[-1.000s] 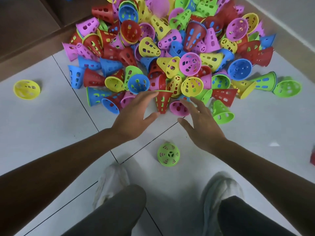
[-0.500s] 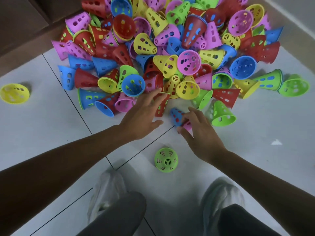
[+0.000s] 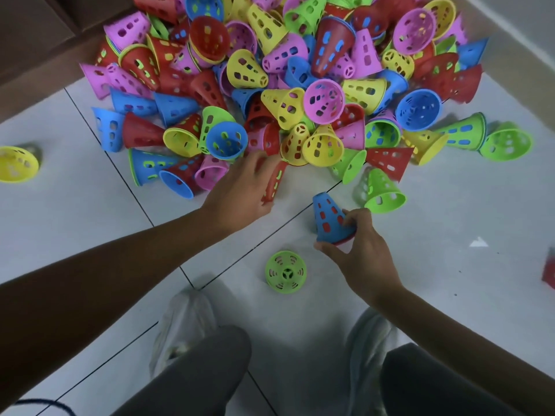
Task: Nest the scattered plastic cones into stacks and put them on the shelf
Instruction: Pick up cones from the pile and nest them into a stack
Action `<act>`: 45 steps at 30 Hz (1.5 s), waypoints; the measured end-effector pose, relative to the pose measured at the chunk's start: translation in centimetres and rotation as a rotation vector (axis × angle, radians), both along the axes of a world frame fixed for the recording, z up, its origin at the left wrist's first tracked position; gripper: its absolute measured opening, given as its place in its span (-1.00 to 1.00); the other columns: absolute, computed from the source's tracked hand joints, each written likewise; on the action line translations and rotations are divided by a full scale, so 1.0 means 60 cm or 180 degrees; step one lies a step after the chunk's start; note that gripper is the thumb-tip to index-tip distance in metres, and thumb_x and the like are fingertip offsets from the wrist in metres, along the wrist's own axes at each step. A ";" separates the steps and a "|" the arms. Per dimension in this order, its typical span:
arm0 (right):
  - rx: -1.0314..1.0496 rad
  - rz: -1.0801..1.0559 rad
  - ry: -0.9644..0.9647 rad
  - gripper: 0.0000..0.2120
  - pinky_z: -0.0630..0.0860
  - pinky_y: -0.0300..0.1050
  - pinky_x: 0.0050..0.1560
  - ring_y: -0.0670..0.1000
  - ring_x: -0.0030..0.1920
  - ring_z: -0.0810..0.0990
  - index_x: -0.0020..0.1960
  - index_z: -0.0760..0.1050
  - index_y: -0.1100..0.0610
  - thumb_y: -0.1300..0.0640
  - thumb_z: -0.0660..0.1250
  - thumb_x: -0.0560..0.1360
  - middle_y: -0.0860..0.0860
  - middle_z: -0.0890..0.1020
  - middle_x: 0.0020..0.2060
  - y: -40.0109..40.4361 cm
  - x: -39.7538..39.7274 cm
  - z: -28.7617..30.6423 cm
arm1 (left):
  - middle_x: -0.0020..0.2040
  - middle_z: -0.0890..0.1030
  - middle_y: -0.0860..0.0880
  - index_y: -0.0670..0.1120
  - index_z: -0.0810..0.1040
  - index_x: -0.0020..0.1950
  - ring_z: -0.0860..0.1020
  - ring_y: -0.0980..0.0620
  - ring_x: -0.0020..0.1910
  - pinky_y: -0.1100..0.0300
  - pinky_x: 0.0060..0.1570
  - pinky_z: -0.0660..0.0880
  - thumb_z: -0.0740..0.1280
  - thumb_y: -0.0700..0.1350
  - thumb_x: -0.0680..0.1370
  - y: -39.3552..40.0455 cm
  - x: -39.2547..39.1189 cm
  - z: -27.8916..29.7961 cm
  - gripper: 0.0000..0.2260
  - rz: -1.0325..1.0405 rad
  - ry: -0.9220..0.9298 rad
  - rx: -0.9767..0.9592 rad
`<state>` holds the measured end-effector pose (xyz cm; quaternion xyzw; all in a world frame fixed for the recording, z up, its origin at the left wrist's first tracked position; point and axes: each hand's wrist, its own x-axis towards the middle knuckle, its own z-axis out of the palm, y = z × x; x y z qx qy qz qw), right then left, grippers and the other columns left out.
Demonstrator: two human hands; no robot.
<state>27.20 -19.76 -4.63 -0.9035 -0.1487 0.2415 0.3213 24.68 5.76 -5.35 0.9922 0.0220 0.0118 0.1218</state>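
At the near edge of the pile of cones (image 3: 300, 85), the left hand (image 3: 240, 190) is closed around a red cone (image 3: 274, 183) that lies tilted with its wide mouth up against the yellow cones of the pile – fingers wrapped over its side, thumb beneath. Nearer the person than the pile and clear of it, the right hand (image 3: 360, 253) pinches a blue cone (image 3: 330, 219) by its wide rim, narrow end up; red shows through its holes and at the rim, so a red cone sits nested inside it. A green cone (image 3: 286, 272) stands alone on the white tiled floor (image 3: 450, 265) nearer still, just beside the right hand's thumb and apart from it. Another green cone (image 3: 381, 190) lies on its side between the pile's edge and the blue cone. A lone yellow cone (image 3: 16, 163) lies well to the left of the pile – two white shoes (image 3: 186, 319) show at the bottom
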 end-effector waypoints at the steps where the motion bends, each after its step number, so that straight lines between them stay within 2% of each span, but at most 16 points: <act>1: 0.0044 -0.0012 0.0040 -0.46 0.42 -0.34 -0.13 -0.02 0.07 0.53 0.14 0.18 -0.11 -0.13 0.50 0.41 -0.02 0.49 0.23 -0.002 -0.001 0.001 | 0.27 0.44 -0.18 -0.14 0.32 0.41 0.52 -0.17 0.18 -0.08 0.05 0.60 0.58 -0.01 0.36 -0.002 -0.009 0.007 -0.28 0.0099 -0.0084 -0.0164; 4: 0.0058 0.0042 0.0242 -0.24 0.55 -0.12 0.13 0.03 0.21 0.55 0.36 0.11 -0.16 -0.05 0.56 0.39 -0.01 0.49 0.32 -0.006 -0.001 0.003 | 0.20 0.50 -0.06 -0.11 0.34 0.39 0.54 0.00 0.07 0.13 0.00 0.55 0.56 0.12 0.38 -0.016 -0.044 0.043 -0.30 0.0715 -0.0056 -0.0953; 5: 0.0009 0.0085 0.0309 -0.16 0.53 -0.01 0.22 0.05 0.26 0.54 0.43 0.07 -0.18 -0.03 0.57 0.38 0.00 0.48 0.36 -0.009 0.000 0.003 | 0.17 0.51 0.01 -0.07 0.34 0.38 0.54 0.05 0.03 0.21 -0.04 0.51 0.55 0.16 0.39 -0.022 -0.055 0.052 -0.31 0.0957 0.0059 -0.1247; 7: -0.0112 0.0163 0.0394 -0.06 0.48 0.05 0.30 0.06 0.29 0.52 0.52 0.02 -0.17 0.01 0.58 0.38 0.00 0.47 0.38 -0.018 -0.001 0.002 | 0.09 0.56 0.10 0.00 0.38 0.36 0.58 0.09 -0.04 0.26 -0.10 0.47 0.50 0.26 0.39 -0.034 -0.078 0.069 -0.33 0.1391 0.0336 -0.1840; 9: -0.0088 0.0101 0.0396 -0.05 0.50 -0.06 0.26 0.01 0.22 0.54 0.55 0.08 -0.10 0.02 0.60 0.36 -0.01 0.49 0.33 -0.026 -0.004 -0.003 | -0.01 0.64 0.11 0.02 0.49 0.26 0.63 0.09 -0.04 0.18 -0.04 0.54 0.40 0.35 0.36 -0.043 -0.098 0.077 -0.40 0.1687 0.0662 -0.2400; 12: 0.0298 -0.0271 0.0291 -0.21 0.48 -0.46 0.01 -0.09 0.06 0.57 0.46 0.34 0.03 0.01 0.61 0.32 -0.05 0.58 0.15 -0.032 -0.008 0.002 | -0.11 0.69 0.05 0.02 0.62 0.00 0.68 0.08 -0.05 0.01 0.09 0.62 0.28 0.49 0.31 -0.058 -0.121 0.081 -0.40 0.1782 0.1028 -0.2767; 14: 0.0516 -0.0456 0.0205 -0.34 0.49 -0.51 -0.11 -0.12 0.00 0.59 0.34 0.45 0.07 -0.02 0.61 0.32 -0.05 0.60 0.05 -0.032 -0.011 0.019 | -0.14 0.71 0.02 0.00 0.64 -0.04 0.69 0.07 -0.09 -0.06 0.12 0.62 0.25 0.52 0.26 -0.066 -0.129 0.084 -0.35 0.1798 0.1085 -0.3012; 16: 0.0784 -0.0642 0.0288 -0.38 0.55 -0.44 -0.06 -0.13 0.00 0.61 0.30 0.47 0.09 -0.02 0.60 0.33 -0.03 0.62 0.03 -0.032 -0.018 0.040 | -0.12 0.71 -0.02 -0.05 0.65 0.01 0.70 0.04 -0.07 -0.07 0.14 0.62 0.24 0.51 0.25 -0.072 -0.135 0.086 -0.30 0.1808 0.1126 -0.3213; 20: 0.1199 -0.0716 0.0304 -0.40 0.60 -0.23 0.12 -0.12 0.08 0.63 0.30 0.46 0.10 0.02 0.60 0.34 -0.05 0.63 0.08 -0.031 -0.040 0.079 | -0.11 0.71 -0.03 -0.06 0.65 -0.01 0.70 0.03 -0.05 -0.03 0.13 0.63 0.25 0.51 0.25 -0.078 -0.145 0.092 -0.30 0.1720 0.1152 -0.3220; 26: 0.1372 -0.0622 0.0343 -0.31 0.58 -0.07 0.24 -0.08 0.18 0.60 0.33 0.42 0.08 -0.04 0.60 0.29 -0.07 0.61 0.14 -0.032 -0.083 0.104 | -0.07 0.69 0.06 0.02 0.64 0.05 0.66 0.08 -0.01 0.06 0.10 0.63 0.28 0.48 0.30 -0.105 -0.168 0.081 -0.38 0.1506 0.1449 -0.2925; 29: 0.1331 -0.0540 0.0350 -0.32 0.55 -0.16 0.26 -0.11 0.17 0.59 0.29 0.42 0.03 -0.09 0.58 0.25 -0.11 0.60 0.13 -0.035 -0.100 0.106 | 0.07 0.66 0.07 -0.01 0.57 0.25 0.62 0.06 0.08 0.13 0.10 0.59 0.37 0.34 0.47 -0.119 -0.180 0.055 -0.48 0.1419 0.1525 -0.2636; 31: 0.1266 -0.0531 0.0373 -0.31 0.52 -0.18 0.28 -0.10 0.18 0.59 0.29 0.41 0.02 -0.09 0.57 0.24 -0.10 0.60 0.14 -0.039 -0.107 0.104 | 0.18 0.63 0.05 -0.03 0.49 0.36 0.59 0.05 0.13 0.19 0.08 0.53 0.35 0.32 0.50 -0.127 -0.185 0.043 -0.43 0.1442 0.1516 -0.2528; 35: 0.1145 -0.0482 0.0392 -0.26 0.51 -0.14 0.31 -0.06 0.19 0.58 0.32 0.41 0.08 -0.10 0.57 0.23 -0.06 0.60 0.16 -0.044 -0.113 0.096 | 0.30 0.57 0.02 -0.03 0.42 0.42 0.54 0.05 0.20 0.21 0.11 0.49 0.28 0.31 0.53 -0.136 -0.187 0.037 -0.41 0.1410 0.1344 -0.2304; 40: 0.1159 -0.0265 0.0413 -0.28 0.51 -0.25 0.28 -0.09 0.20 0.58 0.30 0.40 0.01 -0.11 0.58 0.22 -0.13 0.59 0.13 -0.033 -0.113 0.090 | 0.17 0.60 0.08 -0.02 0.51 0.31 0.55 0.11 0.12 0.34 -0.03 0.44 0.28 0.21 0.58 -0.123 -0.186 0.045 -0.58 0.1305 0.1250 -0.2351; 43: 0.1078 -0.0002 0.0385 -0.32 0.46 -0.49 0.09 -0.22 0.14 0.56 0.26 0.36 -0.10 -0.11 0.57 0.23 -0.26 0.56 0.07 -0.015 -0.107 0.083 | 0.07 0.60 0.12 -0.01 0.55 0.24 0.56 0.14 0.07 0.43 -0.08 0.41 0.29 0.13 0.62 -0.102 -0.191 0.049 -0.70 0.1297 0.1167 -0.2295; 45: 0.0973 0.0173 0.0412 -0.33 0.44 -0.55 0.00 -0.30 0.10 0.53 0.25 0.34 -0.16 -0.07 0.60 0.25 -0.31 0.53 0.04 0.000 -0.102 0.073 | 0.06 0.62 0.11 -0.03 0.57 0.23 0.57 0.15 0.04 0.43 -0.08 0.41 0.31 0.09 0.62 -0.084 -0.196 0.049 -0.72 0.1265 0.1075 -0.2137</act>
